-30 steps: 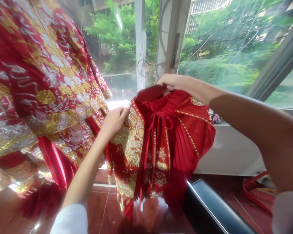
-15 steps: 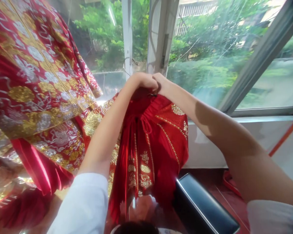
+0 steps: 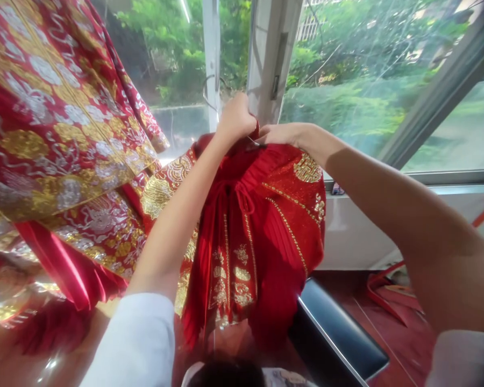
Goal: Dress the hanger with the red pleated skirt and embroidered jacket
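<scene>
Got red garment [image 3: 242, 236] dead centre, waist up, hem hanging towards 6 o'clock, tie bow [image 3: 245, 198] in front. (Reading the clock from garment.) Have hanger [image 3: 205, 141] at its 12, only partly showing, with wire hook [image 3: 204, 92] at 11.

Just changed: brought left hand [image 3: 237, 115] off the 10 o'clock side and across to the top. Had both hands bunched together half a second back; now parted slightly, exposing metal clip [image 3: 253, 141] between. Means, as a guess, handling at waist and clip rather than at the panels.

Left: clenched, seemingly on hanger, with held part mostly hidden. Right hand [image 3: 282, 133]: bent over the waist edge at 1, fingertips hidden; can't tell whether gripping or only resting.

Outward: at 9 to 10, see embroidered jacket [image 3: 68, 118] crowding garment's edge; can't tell if touching. Little room that way. At 12 to 2, note window [image 3: 339, 107] behind hands; watch hook there. At 3, find most slack, towards white wall [image 3: 347, 236] under right forearm. At 4, beyond the box, see red strap [image 3: 386, 310] on tiled floor [image 3: 403, 349]. At 5, mind black box [image 3: 342, 322], hard-edged, just beside hem. At 6, can't identify dark shape [image 3: 226, 373], cut off below.
</scene>
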### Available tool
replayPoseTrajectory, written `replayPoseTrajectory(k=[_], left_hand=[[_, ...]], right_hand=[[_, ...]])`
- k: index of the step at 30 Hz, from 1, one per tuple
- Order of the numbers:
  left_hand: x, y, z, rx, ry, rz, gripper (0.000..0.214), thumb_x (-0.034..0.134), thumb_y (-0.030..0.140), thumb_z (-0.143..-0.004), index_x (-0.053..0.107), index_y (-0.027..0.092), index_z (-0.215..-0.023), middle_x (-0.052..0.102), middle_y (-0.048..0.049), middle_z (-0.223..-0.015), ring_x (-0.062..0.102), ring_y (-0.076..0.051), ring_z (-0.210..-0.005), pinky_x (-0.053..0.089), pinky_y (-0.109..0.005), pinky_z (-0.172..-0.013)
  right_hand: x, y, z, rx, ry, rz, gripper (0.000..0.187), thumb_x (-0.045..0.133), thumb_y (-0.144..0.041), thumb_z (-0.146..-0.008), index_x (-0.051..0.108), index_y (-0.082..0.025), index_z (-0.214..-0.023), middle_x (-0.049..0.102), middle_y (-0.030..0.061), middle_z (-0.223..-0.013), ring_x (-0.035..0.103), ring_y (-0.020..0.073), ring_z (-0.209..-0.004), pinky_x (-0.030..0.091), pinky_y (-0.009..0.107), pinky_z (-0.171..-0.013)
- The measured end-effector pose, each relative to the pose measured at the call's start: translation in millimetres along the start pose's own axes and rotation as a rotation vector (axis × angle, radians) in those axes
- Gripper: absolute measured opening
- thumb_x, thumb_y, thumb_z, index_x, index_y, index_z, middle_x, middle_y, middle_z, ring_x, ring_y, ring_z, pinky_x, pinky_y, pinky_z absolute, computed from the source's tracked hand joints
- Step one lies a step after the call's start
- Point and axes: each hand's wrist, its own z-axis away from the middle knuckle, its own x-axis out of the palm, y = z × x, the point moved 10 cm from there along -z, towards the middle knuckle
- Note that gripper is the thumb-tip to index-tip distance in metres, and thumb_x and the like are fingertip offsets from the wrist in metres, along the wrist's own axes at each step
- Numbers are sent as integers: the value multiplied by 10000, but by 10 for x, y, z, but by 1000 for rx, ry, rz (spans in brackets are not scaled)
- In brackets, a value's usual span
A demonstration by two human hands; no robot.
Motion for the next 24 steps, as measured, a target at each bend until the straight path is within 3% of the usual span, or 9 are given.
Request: replayPoseTrajectory(k=[2,4,7,9,13,17,24], left_hand=[[-7,104,5,88,16,-63,275,685,168,-653,695,148,-927,688,-75,-932,610,-250,-952,466,-317,-739],[68,176,18,138,-40,-123,274,700,181,-654,701,139,-924,693,-87,-933,622,-250,-900,465,-325,-704],[100,249,35,188,-30,-150,282,687,220,-711,695,153,-985,708,-90,-964,629,-269,-938,458,-349,-756],[67,246,35,190,28,-115,232,620,259,-788,694,203,-1002,717,-81,-994,626,-285,-995,450,-373,-809],[0,143,19,135,131,-98,224,549,283,-843,690,226,-1008,707,-107,-1067,610,-321,-1060,436,-414,-863],[4,110,32,124,150,-88,236,509,316,-879,672,234,-1030,700,-111,-1077,585,-336,-1087,422,-434,-872],[-18,120,86,116,196,-117,201,563,312,-888,655,185,-1013,683,-127,-1124,593,-311,-1065,409,-419,-853]], right_hand=[[-132,41,-9,35,77,72,182,677,-75,-740,575,-148,-608,519,-18,-539,484,111,-600,490,299,-704],[-405,14,29,-1,273,139,233,641,-54,-747,515,-160,-582,419,-22,-504,475,130,-668,460,304,-776],[-802,-160,247,-197,668,201,272,591,-44,-743,411,-214,-629,357,-7,-558,469,181,-833,379,317,-883],[-844,-206,352,-304,756,151,259,562,-80,-772,376,-242,-693,411,16,-619,452,213,-933,344,315,-889],[-657,-101,317,-274,595,53,239,567,-169,-810,358,-270,-757,462,30,-653,440,230,-978,333,293,-819],[-499,-123,303,-308,408,47,245,602,-148,-779,388,-266,-763,449,16,-612,455,213,-904,329,272,-758],[-447,-97,310,-278,451,110,304,717,-138,-681,448,-242,-777,483,-20,-626,501,182,-817,353,245,-696]])
